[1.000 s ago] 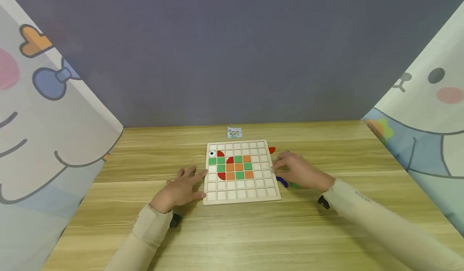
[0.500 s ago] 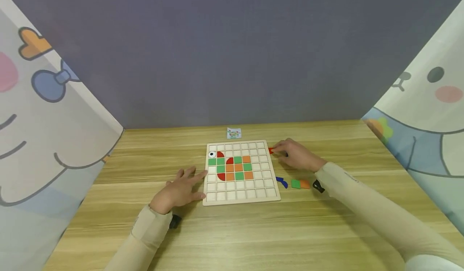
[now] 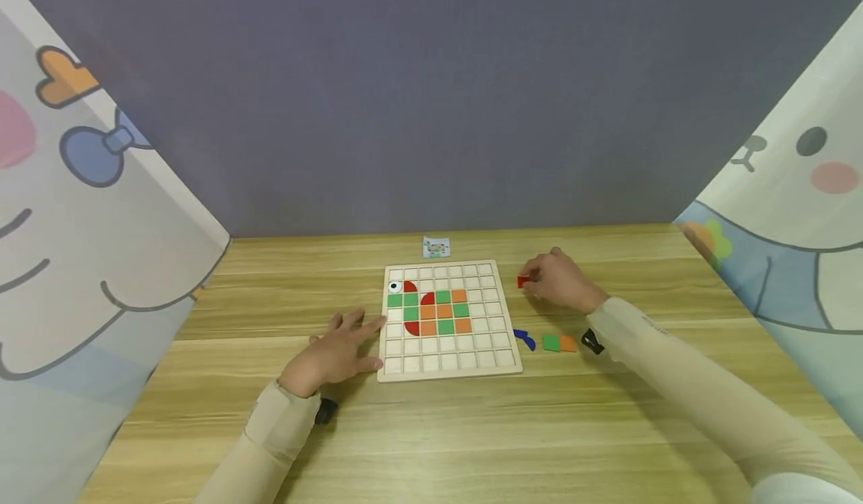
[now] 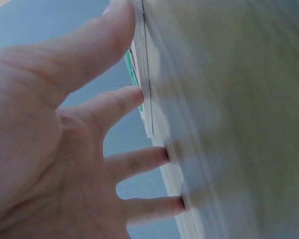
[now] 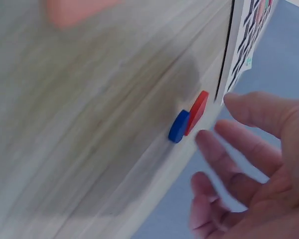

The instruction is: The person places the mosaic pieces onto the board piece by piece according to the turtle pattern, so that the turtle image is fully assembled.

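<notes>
My left hand (image 3: 332, 354) lies with its fingers spread at the left edge of the wooden grid board (image 3: 448, 365). In the left wrist view the thumb and index fingertip touch that board's rim (image 4: 143, 64), while the other fingertips meet the table. Beyond the board's right side, my right hand (image 3: 556, 281) hovers low over a red piece (image 3: 522, 282), partly hidden by the fingers. From the right wrist view, its thumb and fingers (image 5: 209, 144) stand apart, bent loosely, close beside the red piece (image 5: 198, 112) and a blue one (image 5: 178, 127).
Red, green and orange pieces and a white eye piece (image 3: 394, 287) fill some board cells. Blue pieces (image 3: 524, 338) lie by the board's right edge, with a green square (image 3: 551, 343) and an orange piece (image 3: 568, 344) beside them. A small picture card (image 3: 436, 247) sits behind.
My right hand has gone from the board's right edge up to the red piece, then rightward. The red piece now lies further right, apart from the board. My left hand stays put.
</notes>
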`<state>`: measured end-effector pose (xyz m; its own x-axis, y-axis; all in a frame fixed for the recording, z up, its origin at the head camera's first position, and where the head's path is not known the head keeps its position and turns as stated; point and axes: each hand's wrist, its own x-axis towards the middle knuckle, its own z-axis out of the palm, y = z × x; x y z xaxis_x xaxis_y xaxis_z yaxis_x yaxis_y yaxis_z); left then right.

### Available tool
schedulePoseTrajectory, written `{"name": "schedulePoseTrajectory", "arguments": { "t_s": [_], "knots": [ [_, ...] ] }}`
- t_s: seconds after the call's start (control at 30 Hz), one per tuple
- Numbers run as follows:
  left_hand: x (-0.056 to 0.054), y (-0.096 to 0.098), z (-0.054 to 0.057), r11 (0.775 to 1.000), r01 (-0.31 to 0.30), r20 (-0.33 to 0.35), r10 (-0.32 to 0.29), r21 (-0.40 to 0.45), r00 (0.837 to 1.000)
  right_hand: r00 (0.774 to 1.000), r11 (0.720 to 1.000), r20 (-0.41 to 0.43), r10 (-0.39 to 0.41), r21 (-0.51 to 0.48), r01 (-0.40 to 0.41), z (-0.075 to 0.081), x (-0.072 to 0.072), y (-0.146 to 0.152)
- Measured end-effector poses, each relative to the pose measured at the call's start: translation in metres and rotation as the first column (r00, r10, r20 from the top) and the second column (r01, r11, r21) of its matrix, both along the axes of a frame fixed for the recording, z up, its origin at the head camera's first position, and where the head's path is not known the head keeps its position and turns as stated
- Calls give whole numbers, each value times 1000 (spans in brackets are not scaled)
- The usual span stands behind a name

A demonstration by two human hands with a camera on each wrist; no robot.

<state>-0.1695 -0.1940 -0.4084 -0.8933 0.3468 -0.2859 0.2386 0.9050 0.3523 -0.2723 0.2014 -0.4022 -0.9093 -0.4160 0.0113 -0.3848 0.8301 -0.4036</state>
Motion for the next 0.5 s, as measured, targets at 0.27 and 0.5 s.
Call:
{"name": "schedulePoseTrajectory", "arguments": {
  "t_s": [0.27,0.5],
  "knots": [
    [2,-1,0,1000,-10,8,10,13,1000,996,998,74,52,37,-55,-1,-6,-15],
    [1,-1,1,1000,1,4,-1,13,1000,997,998,49,56,-25,-55,-3,-6,-20]
  ]
}}
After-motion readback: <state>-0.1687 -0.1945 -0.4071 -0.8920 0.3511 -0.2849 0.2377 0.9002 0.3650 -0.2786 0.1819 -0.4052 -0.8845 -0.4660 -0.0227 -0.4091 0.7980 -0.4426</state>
